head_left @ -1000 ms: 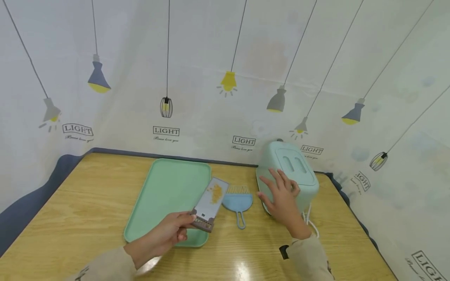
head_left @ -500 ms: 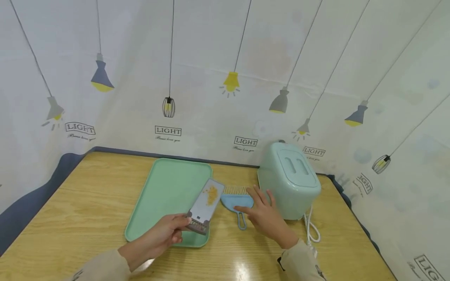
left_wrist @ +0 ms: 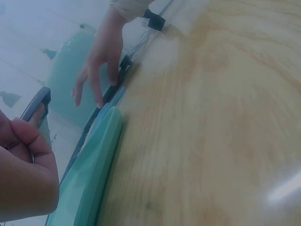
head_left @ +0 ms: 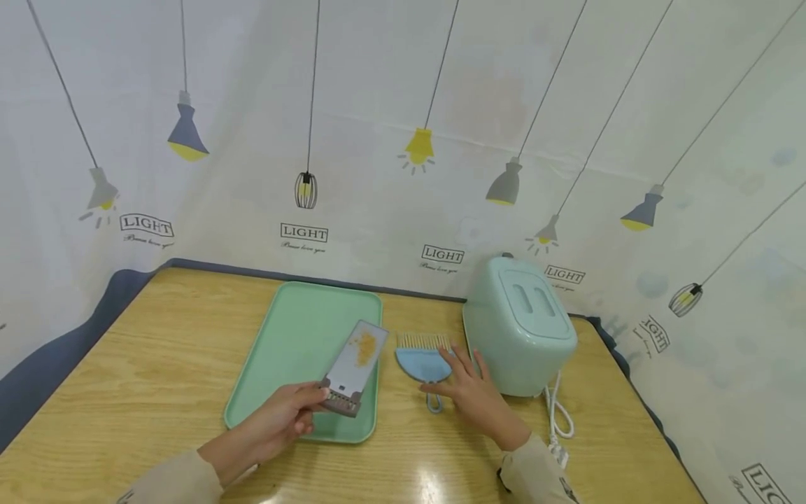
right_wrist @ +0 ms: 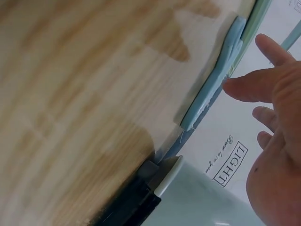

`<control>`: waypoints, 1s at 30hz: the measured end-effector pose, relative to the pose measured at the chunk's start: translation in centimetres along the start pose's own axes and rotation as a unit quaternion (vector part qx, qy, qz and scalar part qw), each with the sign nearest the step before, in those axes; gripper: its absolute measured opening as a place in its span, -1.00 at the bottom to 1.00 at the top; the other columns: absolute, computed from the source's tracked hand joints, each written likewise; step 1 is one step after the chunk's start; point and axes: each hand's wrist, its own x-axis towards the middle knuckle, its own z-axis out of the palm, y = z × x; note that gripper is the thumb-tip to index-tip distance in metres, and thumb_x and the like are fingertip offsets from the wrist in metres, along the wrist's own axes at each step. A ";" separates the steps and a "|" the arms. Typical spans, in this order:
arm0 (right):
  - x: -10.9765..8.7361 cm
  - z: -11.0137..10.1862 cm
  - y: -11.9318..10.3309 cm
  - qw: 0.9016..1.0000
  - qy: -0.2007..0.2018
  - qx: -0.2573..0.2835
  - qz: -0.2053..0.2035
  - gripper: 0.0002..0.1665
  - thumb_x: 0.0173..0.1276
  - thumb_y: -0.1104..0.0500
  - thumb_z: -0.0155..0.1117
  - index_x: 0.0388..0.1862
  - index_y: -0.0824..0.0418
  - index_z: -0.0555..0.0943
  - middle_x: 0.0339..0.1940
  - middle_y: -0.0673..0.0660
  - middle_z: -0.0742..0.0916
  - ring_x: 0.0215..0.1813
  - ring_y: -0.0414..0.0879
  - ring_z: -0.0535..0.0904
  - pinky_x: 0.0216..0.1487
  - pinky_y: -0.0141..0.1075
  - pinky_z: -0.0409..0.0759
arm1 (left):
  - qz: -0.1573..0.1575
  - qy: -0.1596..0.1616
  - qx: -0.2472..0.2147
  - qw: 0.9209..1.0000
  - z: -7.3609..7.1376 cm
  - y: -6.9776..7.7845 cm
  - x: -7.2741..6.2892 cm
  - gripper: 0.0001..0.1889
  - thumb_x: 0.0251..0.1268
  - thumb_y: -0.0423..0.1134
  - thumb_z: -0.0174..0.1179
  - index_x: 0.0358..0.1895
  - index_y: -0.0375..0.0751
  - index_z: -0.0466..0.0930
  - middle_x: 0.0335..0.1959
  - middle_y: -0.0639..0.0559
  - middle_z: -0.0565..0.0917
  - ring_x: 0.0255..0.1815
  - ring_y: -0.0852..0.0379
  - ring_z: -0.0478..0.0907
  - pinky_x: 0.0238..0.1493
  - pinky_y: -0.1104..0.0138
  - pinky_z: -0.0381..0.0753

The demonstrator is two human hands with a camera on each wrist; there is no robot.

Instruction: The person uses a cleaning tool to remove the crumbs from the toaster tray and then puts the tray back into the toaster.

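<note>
My left hand pinches the dark end of a flat grey crumb tray, thumb on top. Orange-yellow crumbs lie on the crumb tray's far half, and it is held above a mint-green serving tray. A small blue brush with pale bristles lies on the table to the right. Over the brush's right side hovers my right hand, fingers spread, partly hiding its handle. In the right wrist view, the fingers are apart from the brush, with nothing between them.
A mint-green toaster stands at the back right, just beyond my right hand. Its white cord lies bundled in front of it. Behind the wooden table hangs a cloth printed with lamps.
My right hand has come away from the toaster's side, moving left and down to the brush. My left hand has shifted slightly left with the crumb tray, now further over the serving tray.
</note>
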 end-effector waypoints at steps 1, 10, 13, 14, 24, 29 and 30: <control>0.1 0.0 0.0 1.000 -0.002 0.000 -0.003 -0.26 0.10 0.46 0.37 0.09 -0.31 0.64 0.45 0.30 0.34 0.49 0.32 0.17 0.34 0.37 0.15 | 0.001 0.000 0.001 1.000 -0.1 -0.1 0.0 -0.35 0.47 -0.15 -0.02 0.40 -0.60 0.08 -0.32 0.22 0.70 -0.79 0.53 0.25 -0.51 0.59 0.39; 0.6 0.5 -0.2 0.997 0.026 -0.049 -0.062 -0.45 0.12 0.26 0.41 0.04 -0.27 0.67 0.35 0.24 0.48 0.38 0.25 0.35 0.30 0.27 0.33 | 0.003 0.006 0.000 1.000 -0.5 -0.1 -0.3 -0.30 0.47 -0.15 -0.04 0.42 -0.63 -0.04 -0.32 0.22 0.70 -0.80 0.53 0.23 -0.53 0.59 0.41; 0.9 0.8 0.0 0.993 0.030 -0.086 -0.074 -0.46 0.14 0.24 0.38 0.05 -0.28 0.66 0.33 0.21 0.51 0.37 0.20 0.38 0.30 0.20 0.38 | 0.004 0.008 0.001 1.000 -0.6 0.1 -0.4 -0.30 0.47 -0.16 -0.04 0.42 -0.63 -0.02 -0.32 0.22 0.70 -0.79 0.53 0.24 -0.53 0.60 0.42; 1.0 0.8 0.0 0.992 0.033 -0.095 -0.078 -0.47 0.15 0.23 0.38 0.05 -0.28 0.66 0.31 0.20 0.53 0.37 0.19 0.39 0.30 0.18 0.39 | 0.004 0.009 0.002 1.000 -0.7 0.1 -0.5 -0.30 0.46 -0.16 -0.04 0.41 -0.64 -0.02 -0.33 0.22 0.70 -0.79 0.52 0.23 -0.53 0.60 0.42; 2.4 1.0 0.6 0.949 0.085 -0.231 -0.196 -0.62 0.06 0.19 0.48 -0.14 -0.15 0.67 0.10 0.03 0.70 0.21 -0.06 0.56 0.29 -0.17 0.48 | 0.001 0.013 0.010 1.000 -1.3 -0.1 -0.6 -0.29 0.47 -0.15 -0.04 0.42 -0.65 -0.06 -0.32 0.23 0.69 -0.78 0.51 0.23 -0.51 0.59 0.41; 2.9 0.9 0.8 0.922 0.091 -0.285 -0.244 -0.75 0.12 0.14 0.45 -0.22 -0.06 0.62 0.01 -0.02 0.72 0.13 -0.11 0.59 0.24 -0.24 0.51 | 0.001 0.014 0.000 1.000 -1.2 -0.2 -0.7 -0.33 0.47 -0.16 -0.03 0.40 -0.63 0.04 -0.31 0.23 0.71 -0.77 0.51 0.25 -0.53 0.58 0.38; 3.0 0.8 0.8 0.919 0.089 -0.293 -0.250 -0.76 0.13 0.12 0.44 -0.22 -0.05 0.62 0.00 -0.02 0.72 0.12 -0.11 0.59 0.23 -0.25 0.51 | 0.002 0.014 -0.002 1.000 -1.2 -0.2 -0.7 -0.34 0.47 -0.16 -0.03 0.40 -0.62 0.05 -0.31 0.23 0.71 -0.77 0.51 0.26 -0.53 0.58 0.37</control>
